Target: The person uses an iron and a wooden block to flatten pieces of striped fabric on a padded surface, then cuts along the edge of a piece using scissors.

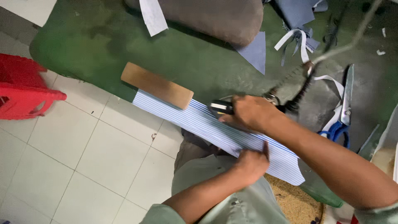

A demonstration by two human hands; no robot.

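Fabric, a blue-and-white striped strip [215, 128], lies along the near edge of the green padded table [103, 49], its near side overhanging toward the tiled floor [83, 153]. Left of the strip's middle, a wooden block [156, 85] rests across its far end, apparently weighting it flat. Just right of that middle, the left hand [248, 165] pinches the strip's near edge, fingers together on the cloth, holding it taut. Above it on the strip, the right hand [251, 112] is clamped around what is probably an iron's handle [222, 108], a cord [298, 87] trailing away. Right of the strip, blue-handled scissors [343, 112] lie apart, leaving some bare table between.
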